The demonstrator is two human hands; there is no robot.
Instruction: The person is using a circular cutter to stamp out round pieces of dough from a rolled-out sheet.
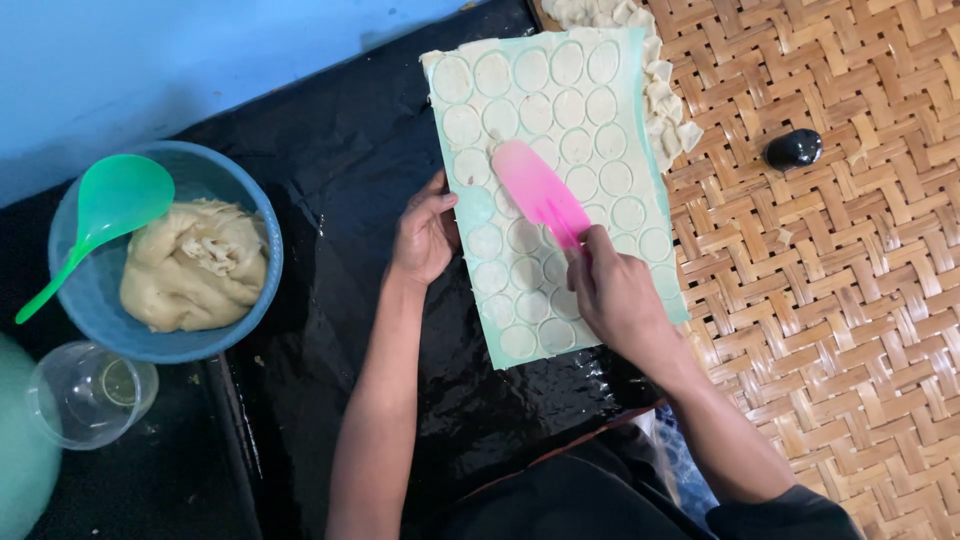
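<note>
Seen from above, a person works over a pale green sheet (pixel 648 262) covered with thin dough cut into many rounds (pixel 567 62), laid in rows. The sheet lies on black plastic (pixel 340 180), with its right edge over a woven mat (pixel 840 300).

The right hand (pixel 612 290) is closed around the handle of a pink spatula (pixel 538 190), whose flat blade rests on the rounds near the middle of the sheet. The left hand (pixel 424 235) lies at the sheet's left edge, fingers curled loosely and touching that edge; it grips nothing.

Trimmed dough scraps (pixel 668 105) are piled along the sheet's top right edge, on the mat. A small black oval object (pixel 794 148) lies on the mat, well apart to the right.

To the left, a blue bowl (pixel 250 210) holds a lump of pale dough (pixel 192 265), and a green spoon (pixel 110 205) rests in the bowl. A clear plastic cup (pixel 90 392) stands just below the bowl.
</note>
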